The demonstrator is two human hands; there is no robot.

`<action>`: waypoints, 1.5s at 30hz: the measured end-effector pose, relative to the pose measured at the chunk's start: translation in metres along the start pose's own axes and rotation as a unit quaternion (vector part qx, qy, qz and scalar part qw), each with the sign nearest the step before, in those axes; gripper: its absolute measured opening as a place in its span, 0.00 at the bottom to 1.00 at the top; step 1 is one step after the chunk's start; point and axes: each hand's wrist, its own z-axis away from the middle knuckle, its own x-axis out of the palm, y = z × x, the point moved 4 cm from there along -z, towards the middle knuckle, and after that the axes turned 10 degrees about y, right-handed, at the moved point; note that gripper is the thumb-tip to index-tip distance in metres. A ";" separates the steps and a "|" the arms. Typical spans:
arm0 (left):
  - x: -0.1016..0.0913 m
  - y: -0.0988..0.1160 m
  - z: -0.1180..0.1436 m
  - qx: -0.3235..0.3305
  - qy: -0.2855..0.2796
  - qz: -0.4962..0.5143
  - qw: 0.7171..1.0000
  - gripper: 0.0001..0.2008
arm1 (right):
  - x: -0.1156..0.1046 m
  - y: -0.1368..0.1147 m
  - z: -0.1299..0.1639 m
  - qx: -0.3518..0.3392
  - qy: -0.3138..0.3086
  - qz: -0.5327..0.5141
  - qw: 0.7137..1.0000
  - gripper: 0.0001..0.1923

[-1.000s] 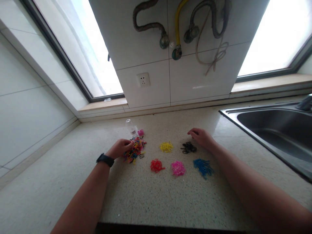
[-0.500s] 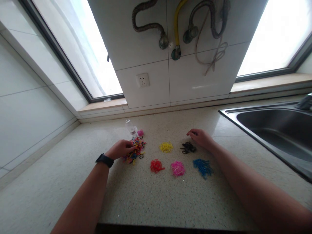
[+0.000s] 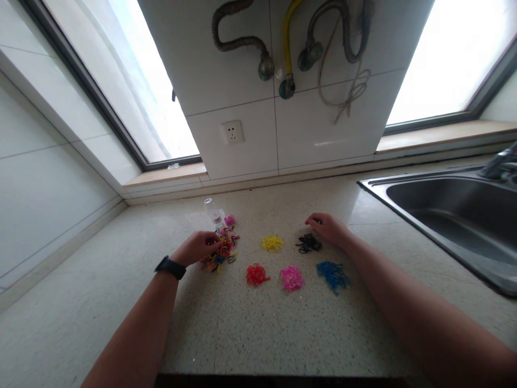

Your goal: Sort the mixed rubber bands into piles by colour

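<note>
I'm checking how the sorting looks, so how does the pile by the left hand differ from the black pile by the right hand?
The mixed pile holds many colours; the black pile holds one. The mixed pile is larger and more spread out; the black pile is small and compact. The left hand has its fingertips in the mixed pile; the right hand rests just beside the black pile. Both are loose heaps of small bands lying on the speckled counter.

Speckled beige desk (image 3: 262, 328), and on it a mixed pile (image 3: 221, 252) of red, yellow, blue and black bands. At three o'clock of it: yellow pile (image 3: 272, 243), then black pile (image 3: 308, 243). Nearer row: red pile (image 3: 256, 275), pink pile (image 3: 291, 278), blue pile (image 3: 333, 274) (black watch (image 3: 170, 267) on the left wrist).
</note>
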 end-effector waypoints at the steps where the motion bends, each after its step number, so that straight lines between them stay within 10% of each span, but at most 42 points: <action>1: 0.000 0.003 0.000 -0.004 0.005 0.009 1.000 0.14 | 0.000 0.000 0.000 0.000 -0.002 0.000 1.000 0.15; 9: 0.024 0.050 0.005 -0.057 0.013 0.216 0.975 0.14 | -0.001 -0.004 0.001 0.007 -0.002 0.028 1.000 0.16; 15: 0.071 0.101 0.022 -0.128 0.053 0.407 0.903 0.16 | -0.001 -0.009 0.002 -0.001 -0.002 0.025 1.000 0.15; 20: 0.117 0.127 0.048 -0.139 -0.022 0.476 0.868 0.18 | -0.004 -0.017 0.005 -0.016 0.013 0.022 1.000 0.15; 33: 0.116 0.128 0.064 -0.013 0.057 0.330 0.942 0.13 | -0.008 -0.143 0.075 -0.213 -0.059 -0.198 0.955 0.08; 45: 0.107 0.132 0.064 0.084 0.103 0.182 0.974 0.05 | -0.003 -0.152 0.085 -0.234 -0.080 -0.255 0.935 0.04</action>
